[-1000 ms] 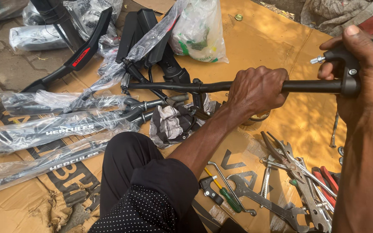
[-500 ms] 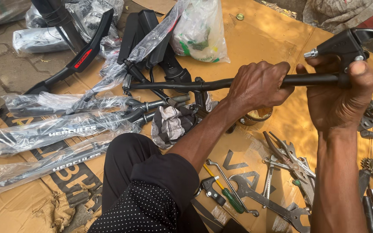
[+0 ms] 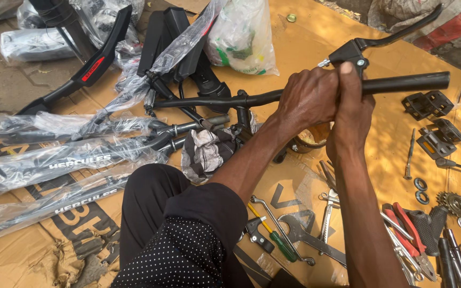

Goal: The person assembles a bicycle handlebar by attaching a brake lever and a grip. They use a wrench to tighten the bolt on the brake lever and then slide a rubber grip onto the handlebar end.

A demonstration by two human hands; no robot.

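Black tubular handlebar [image 3: 401, 83] raised over cardboard [image 3: 316, 48]; brake lever [image 3: 396, 36] clamped on top; left hand [image 3: 310, 98] wrapped tight around bar; right hand [image 3: 352, 114] gripping beside it; steel wrenches [image 3: 316, 240], pedals [image 3: 428, 104], plastic-wrapped frame parts [image 3: 60, 165] below.

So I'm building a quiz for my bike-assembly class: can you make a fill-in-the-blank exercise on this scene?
1. Both hands, left hand and right hand, grip a black ____.
2. The brake lever sits ____ the right hand.
3. The two black pedals lie on flattened ____.
4. The pliers have ____ handles.

Missing words: handlebar; above; cardboard; red
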